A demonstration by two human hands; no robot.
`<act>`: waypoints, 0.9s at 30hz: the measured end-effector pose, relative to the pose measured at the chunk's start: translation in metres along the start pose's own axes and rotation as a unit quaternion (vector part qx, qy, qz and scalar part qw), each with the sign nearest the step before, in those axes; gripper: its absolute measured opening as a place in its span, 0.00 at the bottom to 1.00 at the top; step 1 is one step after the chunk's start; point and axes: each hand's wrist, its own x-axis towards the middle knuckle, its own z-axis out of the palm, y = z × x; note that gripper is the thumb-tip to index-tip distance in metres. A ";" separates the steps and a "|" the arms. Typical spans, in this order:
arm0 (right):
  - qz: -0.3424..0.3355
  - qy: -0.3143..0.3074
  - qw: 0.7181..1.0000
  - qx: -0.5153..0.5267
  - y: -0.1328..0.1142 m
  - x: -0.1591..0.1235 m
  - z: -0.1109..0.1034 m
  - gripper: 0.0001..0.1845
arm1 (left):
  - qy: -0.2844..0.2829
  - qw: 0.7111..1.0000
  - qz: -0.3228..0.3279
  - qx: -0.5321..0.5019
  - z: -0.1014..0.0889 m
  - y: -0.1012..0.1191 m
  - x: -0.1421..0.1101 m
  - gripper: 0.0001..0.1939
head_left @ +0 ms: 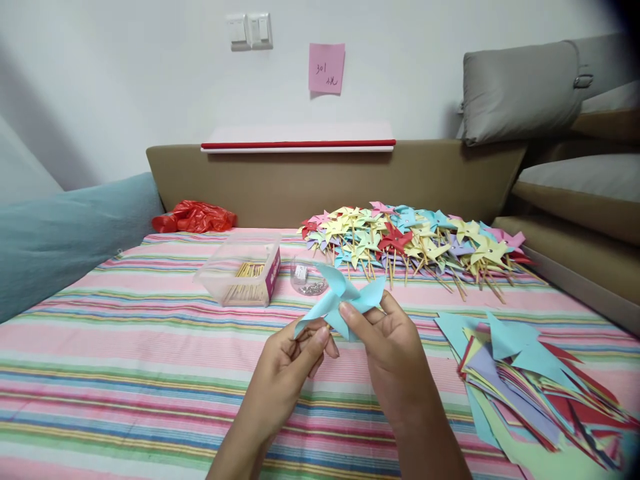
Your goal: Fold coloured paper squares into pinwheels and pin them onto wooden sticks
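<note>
A light blue paper pinwheel (340, 300) is held up over the striped bedsheet (125, 347). My right hand (390, 347) pinches its centre with thumb and fingers closed. Just below and left of the pinwheel, my left hand (290, 363) has its fingers pinched together at the paper's underside; what it grips is too small to make out. A clear plastic box of wooden sticks (245, 270) stands beyond the hands. A small clear bag of metal pins (307, 280) lies beside it.
A heap of finished paper pinwheels on sticks (415, 243) lies at the back right. A stack of cut coloured paper sheets (530, 387) sits at the right. A red plastic bag (195, 217) lies by the brown headboard (325, 180). Grey cushions (520, 90) are at right.
</note>
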 end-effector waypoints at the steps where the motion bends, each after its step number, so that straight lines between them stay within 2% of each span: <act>1: 0.000 -0.006 1.000 0.000 0.000 0.000 0.000 0.18 | 0.004 1.000 -0.002 0.003 0.000 0.000 0.000 0.18; 6: -0.017 -0.045 0.999 0.012 0.002 0.002 -0.003 0.20 | 0.032 0.997 0.034 0.056 -0.004 0.000 -0.003 0.13; 9: -0.018 -0.049 0.999 0.007 0.003 0.004 -0.006 0.22 | 0.073 0.982 0.113 0.130 -0.007 0.000 -0.005 0.09; 11: -0.007 -0.035 0.999 -0.005 0.004 0.005 -0.009 0.28 | 0.104 0.964 0.174 0.172 -0.008 0.001 -0.005 0.12; 13: 0.008 -0.020 1.000 -0.016 0.004 0.006 -0.012 0.34 | 0.139 0.950 0.203 0.194 -0.008 0.001 -0.006 0.14; 16: 0.037 -0.005 0.996 -0.084 0.006 0.005 -0.016 0.31 | 0.207 0.951 0.161 0.165 -0.005 0.000 -0.005 0.10; 19: 0.059 -0.056 0.973 -0.218 0.012 0.001 -0.014 0.19 | 0.256 0.962 0.084 0.052 -0.001 -0.003 0.000 0.10; 23: 0.057 -0.173 0.944 -0.275 0.026 -0.007 0.003 0.15 | 0.252 0.961 -0.014 -0.112 0.000 -0.013 0.007 0.17; 27: 0.009 -0.171 0.940 -0.294 0.036 -0.011 0.017 0.18 | 0.239 0.950 -0.065 -0.188 0.000 -0.021 0.011 0.19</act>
